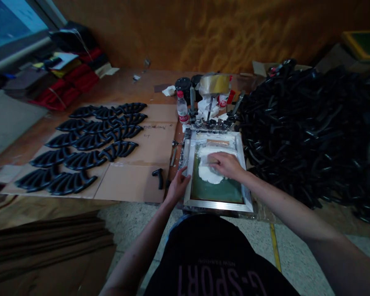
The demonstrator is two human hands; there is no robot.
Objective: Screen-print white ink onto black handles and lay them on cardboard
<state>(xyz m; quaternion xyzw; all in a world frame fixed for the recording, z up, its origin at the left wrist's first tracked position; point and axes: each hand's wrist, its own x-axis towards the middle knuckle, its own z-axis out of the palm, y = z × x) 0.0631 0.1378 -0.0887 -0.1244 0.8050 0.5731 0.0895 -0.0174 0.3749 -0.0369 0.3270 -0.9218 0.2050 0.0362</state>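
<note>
A metal-edged screen printing frame (218,205) lies flat in front of me, with green mesh and a thick patch of white ink (210,176) on it. My right hand (226,164) is over the ink, its fingers closed on a pale scraper (207,160) that is partly hidden and hard to make out. My left hand (179,185) is at the frame's left rail, thumb and forefinger apart, fingertips against the edge. Left of it, a single black curved handle (158,178) lies on the cardboard.
Rows of black handles (86,137) lie on the cardboard sheet (126,179) at left. A big heap of black parts (311,131) fills the right side. Behind the frame stand a red-capped bottle (182,107), dark tubs (183,85) and a roll of tape (215,84).
</note>
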